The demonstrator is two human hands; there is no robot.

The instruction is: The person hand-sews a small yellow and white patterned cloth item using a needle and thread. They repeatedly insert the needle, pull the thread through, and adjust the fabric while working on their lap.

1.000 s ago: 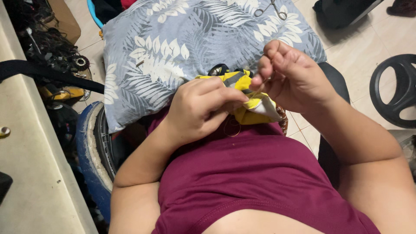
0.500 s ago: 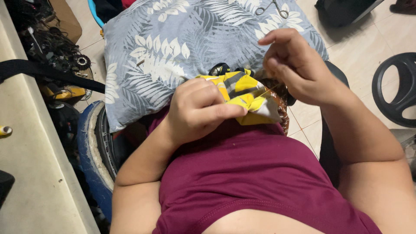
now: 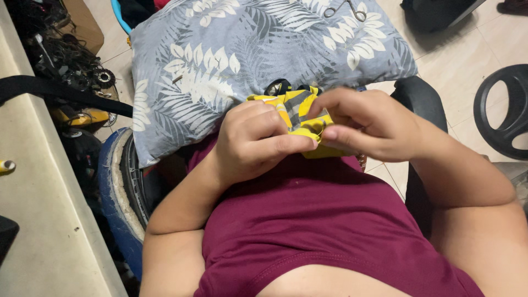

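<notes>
Left hand (image 3: 250, 144) pinches yellow-and-grey cloth (image 3: 300, 110), fingers closed on it. Right hand (image 3: 366, 124) meets it, fingers tight on the cloth's edge. Leaf-print pillow (image 3: 220, 60) just behind.

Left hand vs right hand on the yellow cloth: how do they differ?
The left hand is curled into a loose fist, thumb pressed along the yellow cloth from below; the right hand comes from the other side, index finger stretched over the cloth's top and thumb under it. Both grip the same cloth, close above the pillow.
</notes>
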